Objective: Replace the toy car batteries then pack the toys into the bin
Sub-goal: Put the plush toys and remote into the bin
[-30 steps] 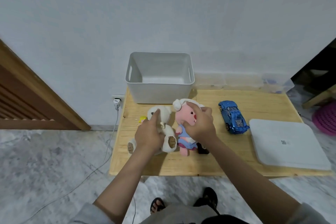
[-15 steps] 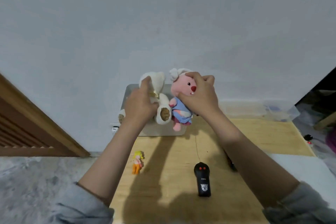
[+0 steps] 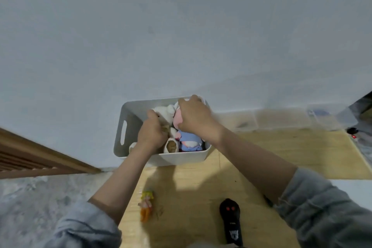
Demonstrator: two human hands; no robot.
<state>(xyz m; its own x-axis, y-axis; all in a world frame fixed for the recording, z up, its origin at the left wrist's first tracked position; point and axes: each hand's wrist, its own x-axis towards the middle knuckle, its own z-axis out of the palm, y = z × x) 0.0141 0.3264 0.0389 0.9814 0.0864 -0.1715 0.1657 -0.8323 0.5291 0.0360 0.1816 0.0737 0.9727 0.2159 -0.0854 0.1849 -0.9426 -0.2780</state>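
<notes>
Both hands inside the white plastic bin point(image 3: 128, 127) with slotted handles, at the wooden tabletop's point(image 3: 201, 187) far edge against the wall. Left hand point(image 3: 152, 134) grips the cream plush bear point(image 3: 166, 112). Right hand point(image 3: 194, 117) clasps the pink plush doll in blue dress point(image 3: 189, 141), just beside the bear. Nearer than the bin: small yellow-orange figurine point(image 3: 146, 205) and black remote controller point(image 3: 230, 219), well apart.

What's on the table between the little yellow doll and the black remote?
Nothing: the head view shows only bare wooden table between the doll and remote.
</notes>
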